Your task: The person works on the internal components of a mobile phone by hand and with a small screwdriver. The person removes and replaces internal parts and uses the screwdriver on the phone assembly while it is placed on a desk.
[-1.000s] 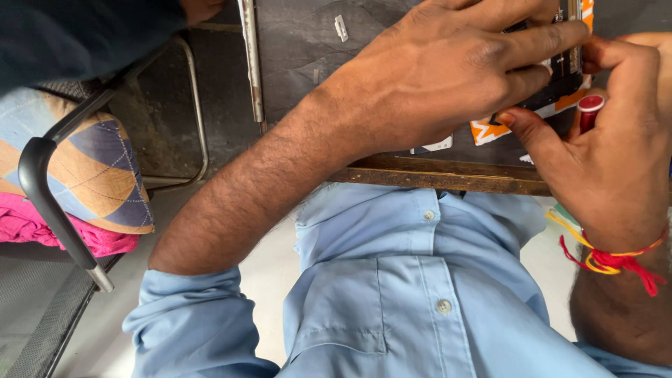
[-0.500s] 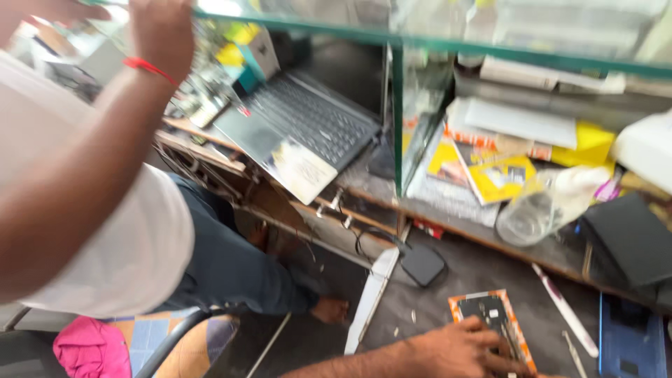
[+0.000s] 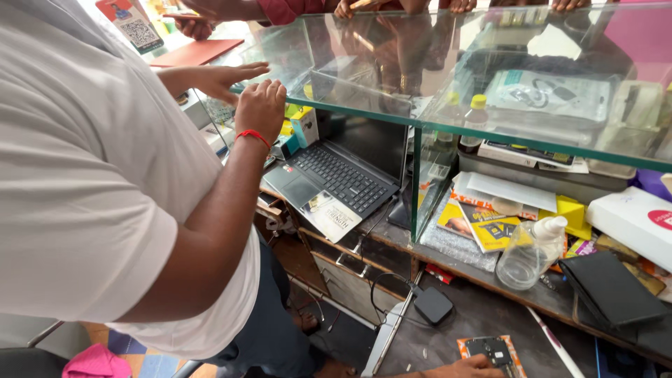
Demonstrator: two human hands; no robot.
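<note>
My left hand point(image 3: 467, 367) at bottom edge of frame, resting on opened phone point(image 3: 494, 350), finger state I cannot tell, coworker's arm point(image 3: 210, 210) at left

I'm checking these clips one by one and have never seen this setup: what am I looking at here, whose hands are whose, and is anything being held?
There is no machine. The one picture comes from a camera worn on a person's head, looking across a shop counter. Of the wearer, only one hand shows, at the bottom edge, resting by a small opened device on an orange card; which hand it is and whether it grips anything cannot be told.

The person in the white shirt is a co-worker, with both hands raised at the glass counter. More hands rest on the glass from the far side.

Under the glass sit an open laptop, a clear spray bottle, yellow leaflets, a black wallet and a black power adapter.
</note>
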